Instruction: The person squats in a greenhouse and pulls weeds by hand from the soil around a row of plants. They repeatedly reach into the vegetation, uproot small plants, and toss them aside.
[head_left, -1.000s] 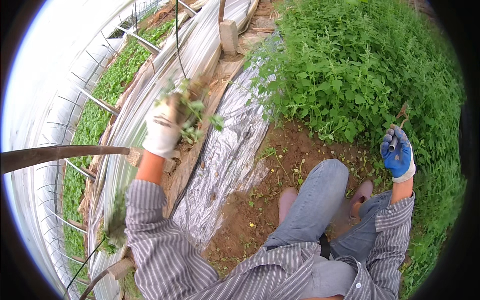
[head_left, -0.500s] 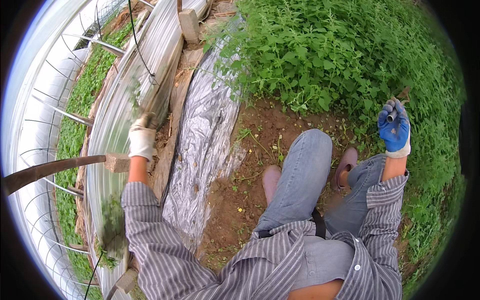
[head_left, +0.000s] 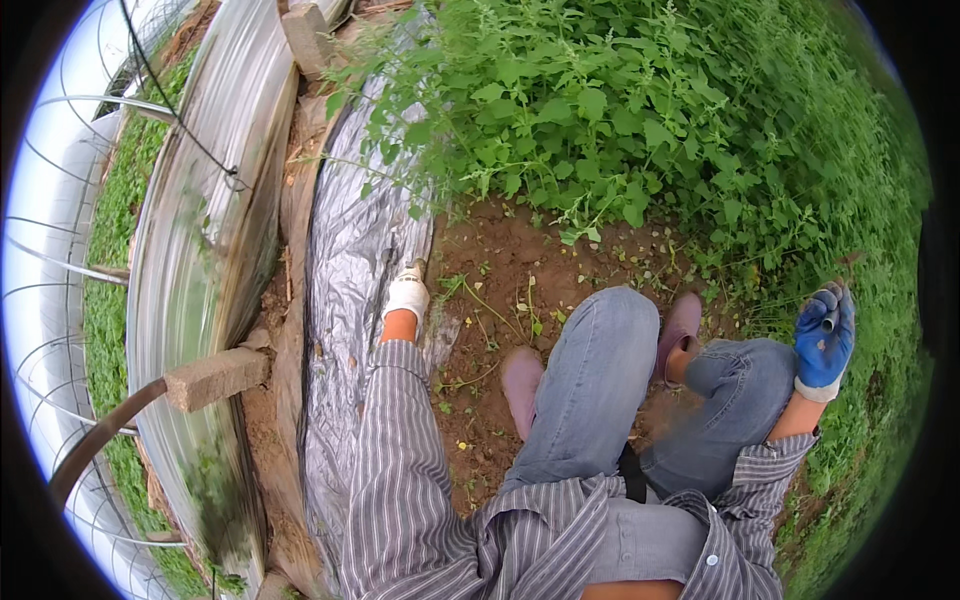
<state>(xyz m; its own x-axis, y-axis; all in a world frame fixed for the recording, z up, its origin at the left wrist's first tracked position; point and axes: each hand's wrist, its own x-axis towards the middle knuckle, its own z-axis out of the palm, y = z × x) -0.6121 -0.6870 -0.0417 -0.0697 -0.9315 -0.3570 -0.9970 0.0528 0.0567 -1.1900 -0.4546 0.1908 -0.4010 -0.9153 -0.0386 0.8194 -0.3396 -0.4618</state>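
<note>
My left hand [head_left: 407,293], in a white glove, is over the silver plastic film [head_left: 350,235] beside the bare soil. Its fingers point away from me and are too unclear to show whether they hold anything. At the right, my right hand [head_left: 823,345], in a blue-coated glove, is closed around a hand tool with a grey tubular handle [head_left: 829,323]. A small brownish end of the tool [head_left: 851,258] shows beyond the fingers, against the leaves; its shape is unclear. Dense green leafy plants [head_left: 590,110] stand ahead of both hands.
Brown soil [head_left: 500,250] with small weeds and fallen leaves lies around my purple shoes [head_left: 521,390]. On the left are a concrete block [head_left: 218,378] with a curved bar, clear plastic sheeting [head_left: 200,240] and a hanging cord [head_left: 165,95]. Another block [head_left: 307,40] stands farther off.
My left hand has swung right, from beside the clear sheeting to over the silver film. My right hand keeps its hold on the tool, a little lower and farther right in view.
</note>
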